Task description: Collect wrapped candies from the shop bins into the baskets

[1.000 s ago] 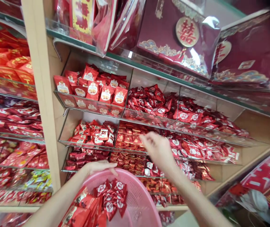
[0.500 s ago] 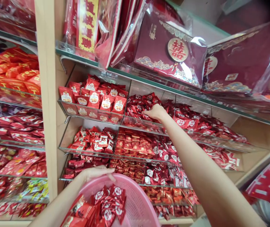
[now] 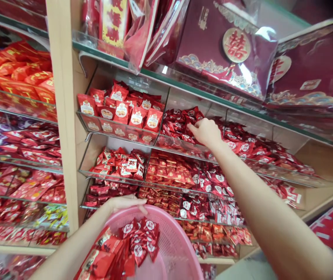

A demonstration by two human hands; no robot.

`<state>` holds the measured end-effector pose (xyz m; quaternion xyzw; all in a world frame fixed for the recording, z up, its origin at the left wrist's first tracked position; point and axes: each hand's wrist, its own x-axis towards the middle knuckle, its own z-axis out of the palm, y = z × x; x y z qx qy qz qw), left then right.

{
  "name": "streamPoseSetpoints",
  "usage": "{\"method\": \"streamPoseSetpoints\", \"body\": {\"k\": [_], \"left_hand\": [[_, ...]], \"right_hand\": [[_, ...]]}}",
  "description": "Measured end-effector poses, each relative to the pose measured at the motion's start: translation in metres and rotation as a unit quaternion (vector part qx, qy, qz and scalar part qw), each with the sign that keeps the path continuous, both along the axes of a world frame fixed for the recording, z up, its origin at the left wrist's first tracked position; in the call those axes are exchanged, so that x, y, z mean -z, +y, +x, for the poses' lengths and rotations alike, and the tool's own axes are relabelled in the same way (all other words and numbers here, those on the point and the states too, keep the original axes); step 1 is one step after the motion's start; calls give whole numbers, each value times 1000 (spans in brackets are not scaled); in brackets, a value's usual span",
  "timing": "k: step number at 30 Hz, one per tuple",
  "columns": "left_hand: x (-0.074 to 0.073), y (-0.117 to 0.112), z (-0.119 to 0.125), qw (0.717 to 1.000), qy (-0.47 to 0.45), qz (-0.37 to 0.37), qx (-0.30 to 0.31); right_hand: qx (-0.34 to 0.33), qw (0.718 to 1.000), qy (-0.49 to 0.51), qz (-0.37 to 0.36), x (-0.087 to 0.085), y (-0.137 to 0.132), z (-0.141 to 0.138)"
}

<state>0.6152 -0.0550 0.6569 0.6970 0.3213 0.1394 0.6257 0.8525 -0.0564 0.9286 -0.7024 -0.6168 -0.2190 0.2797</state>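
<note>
My left hand [image 3: 128,203] is closed over the upper left rim of a pink plastic basket [image 3: 180,237], its thumb on the inner side. In the basket lie small dark red candy packets [image 3: 141,239] with white round labels, beside larger bright red packets [image 3: 104,254]. My right hand [image 3: 205,131] reaches into a shelf compartment of dark red wrapped candies [image 3: 173,124]. Its fingers curl down into the heap with the thumb pointing left; the fingertips are hidden, so what they hold does not show.
A clear plastic lip [image 3: 180,147] runs along the compartment front. Left of it sit red snack packets [image 3: 121,112] with white labels. Overhead is a glass shelf edge [image 3: 154,76] bearing maroon gift bags [image 3: 213,42]. A wooden post [image 3: 62,97] divides the shelves at left.
My right hand has arched up slightly, with its fingers curled more over the candies. The view has shifted, so the shelves appear lower-angled and further right. My left hand stays on the basket rim.
</note>
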Motion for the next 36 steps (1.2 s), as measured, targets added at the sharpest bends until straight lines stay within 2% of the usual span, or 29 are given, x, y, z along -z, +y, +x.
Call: {"method": "streamPoseSetpoints", "body": {"k": [5, 10, 13, 15, 17, 18, 20, 22, 24, 26, 28, 30, 33, 36], "left_hand": [[-1, -5, 0, 999, -3, -36, 0], [3, -2, 1, 999, 16, -39, 15], [6, 0, 1, 999, 14, -30, 17], [6, 1, 0, 999, 12, -34, 14], [7, 1, 0, 999, 12, -47, 12], [8, 1, 0, 998, 12, -54, 12], [9, 2, 1, 998, 10, -68, 12], [10, 2, 3, 996, 0, -84, 13], [11, 1, 7, 994, -19, -109, 10], [11, 0, 10, 990, -44, -131, 1], [10, -1, 11, 991, -52, -125, -15], [9, -2, 11, 993, -40, -108, -15], [8, -2, 8, 995, -30, -94, 25], [11, 0, 7, 997, -28, -64, 42]], "right_hand": [[-56, 998, -7, 36, 7, 2, 8], [-180, 978, 64, 82, 1, 6, 20], [-249, 948, 159, 117, 0, -17, 18], [-284, 920, 232, 141, 11, -44, 13], [-310, 894, 301, 117, 37, -74, 7], [-316, 886, 332, 66, 56, -86, 4], [-349, 856, 371, -93, 100, -104, -2], [-362, 812, 397, -226, 148, -110, -9], [-369, 774, 431, -283, 191, -107, -15], [-367, 752, 450, -311, 224, -100, -20], [-359, 742, 459, -331, 247, -94, -23], [-353, 736, 462, -348, 262, -90, -25], [-354, 735, 458, -354, 276, -88, -29], [-354, 735, 457, -354, 281, -89, -32]]}}
